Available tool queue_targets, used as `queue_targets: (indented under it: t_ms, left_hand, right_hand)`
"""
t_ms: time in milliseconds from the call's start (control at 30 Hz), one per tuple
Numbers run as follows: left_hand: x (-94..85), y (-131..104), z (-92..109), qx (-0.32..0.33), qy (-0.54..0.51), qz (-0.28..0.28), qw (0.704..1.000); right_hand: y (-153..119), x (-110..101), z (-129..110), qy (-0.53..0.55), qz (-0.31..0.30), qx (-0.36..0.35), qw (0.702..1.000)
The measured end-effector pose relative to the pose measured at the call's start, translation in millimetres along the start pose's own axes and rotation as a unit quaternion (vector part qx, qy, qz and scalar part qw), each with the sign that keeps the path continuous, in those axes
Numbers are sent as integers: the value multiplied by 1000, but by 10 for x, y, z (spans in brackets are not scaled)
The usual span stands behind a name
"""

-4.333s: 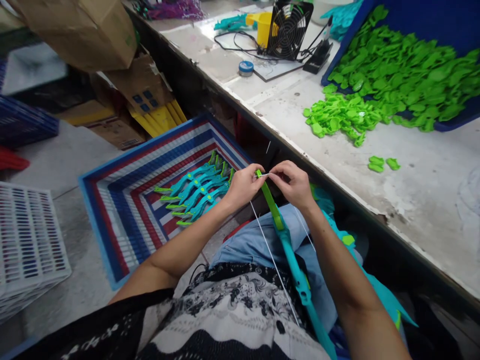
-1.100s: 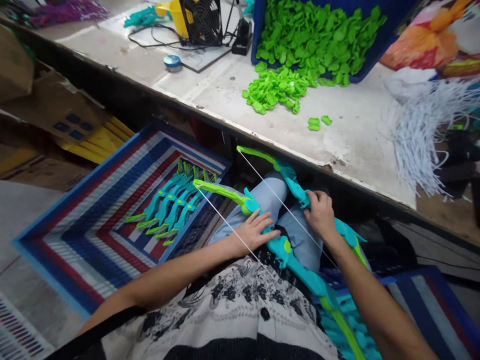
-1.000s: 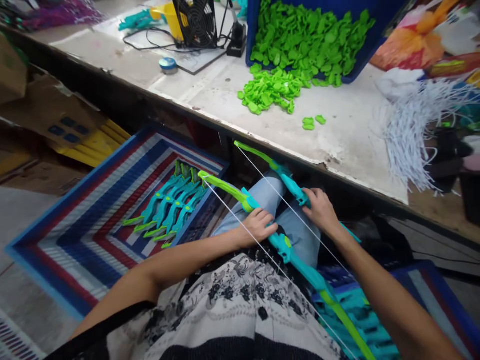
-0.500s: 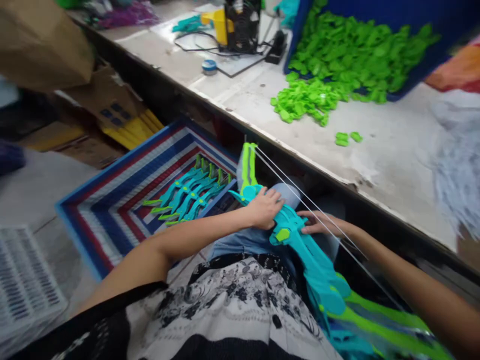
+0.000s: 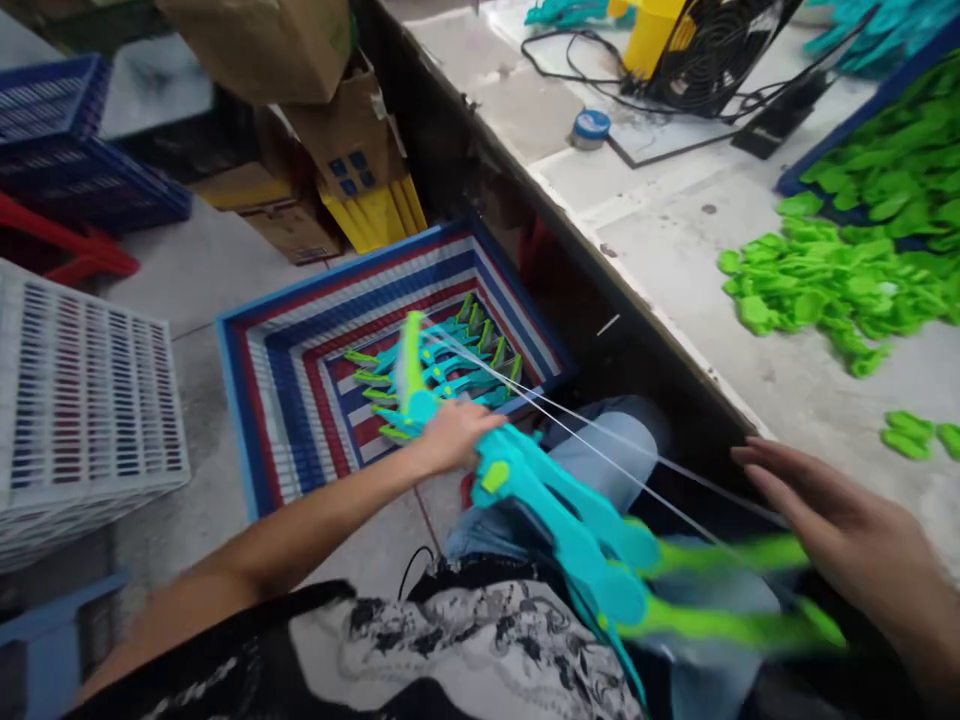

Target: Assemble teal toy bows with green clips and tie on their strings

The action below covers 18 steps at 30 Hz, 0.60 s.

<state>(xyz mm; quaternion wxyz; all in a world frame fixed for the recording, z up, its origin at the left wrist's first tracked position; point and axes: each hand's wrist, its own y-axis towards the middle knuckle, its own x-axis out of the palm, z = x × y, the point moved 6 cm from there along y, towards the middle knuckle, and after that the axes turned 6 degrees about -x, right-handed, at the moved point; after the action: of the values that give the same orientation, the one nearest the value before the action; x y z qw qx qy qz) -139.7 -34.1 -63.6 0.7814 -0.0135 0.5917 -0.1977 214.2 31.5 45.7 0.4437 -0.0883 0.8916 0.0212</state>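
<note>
My left hand point(image 5: 454, 435) is wrapped round a teal and lime-green toy bow point(image 5: 540, 480) near its far end. White strings run from the bow's green tip toward its near green limbs, which are blurred by motion. My right hand point(image 5: 847, 520) is off the bow, fingers stretched out, between it and the workbench edge. Beyond my left hand, several similar toy bows point(image 5: 450, 370) lie in a row inside a striped red, white and blue basket point(image 5: 262, 400) on the floor.
Lime-green plastic pieces point(image 5: 817, 280) are heaped on the workbench point(image 5: 667, 210), spilling from a blue bin. A black fan point(image 5: 705, 55), a cable and a small blue-lidded tin point(image 5: 591, 126) stand there too. At left are a white crate point(image 5: 90, 400) and cardboard boxes point(image 5: 345, 140).
My left hand has carried the bow leftward, its tip now over the basket. My right hand has let go of the bow and moved right. The view has turned left.
</note>
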Motion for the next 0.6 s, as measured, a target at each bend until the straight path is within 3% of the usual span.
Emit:
queue_targets:
  t_ms: [33, 100, 167, 233, 333, 400, 500, 600]
  left_hand:
    - [-37, -157, -411, -77, -10, 5, 997]
    - [-30, -461, -1197, -233, -17, 5, 972]
    - [101, -677, -1848, -371, -22, -7, 928]
    - [352, -713, -2298, -453, -38, -31, 890]
    - [871, -448, -2692, -497, -70, -78, 861]
    - [1245, -175, -2864, -505, -87, -105, 852]
    - [1791, 193, -3090, -520, -96, -138, 837]
    - [2290, 461, -3270, -526, -101, -162, 829]
  right_hand:
    - [88, -11, -260, -25, 38, -54, 998]
    - [297, 229, -662, -26, 40, -146, 988]
    - [602, 758, -846, 5, -25, -215, 976]
    - [1016, 1435, -820, 26, -98, -251, 963]
    - [1788, 2406, -561, -27, -123, -244, 962]
    - [2284, 2932, -367, -100, -121, -211, 965]
    - [2797, 3484, -136, -201, -144, -160, 956]
    - [2973, 3774, 53, -272, -185, -117, 937]
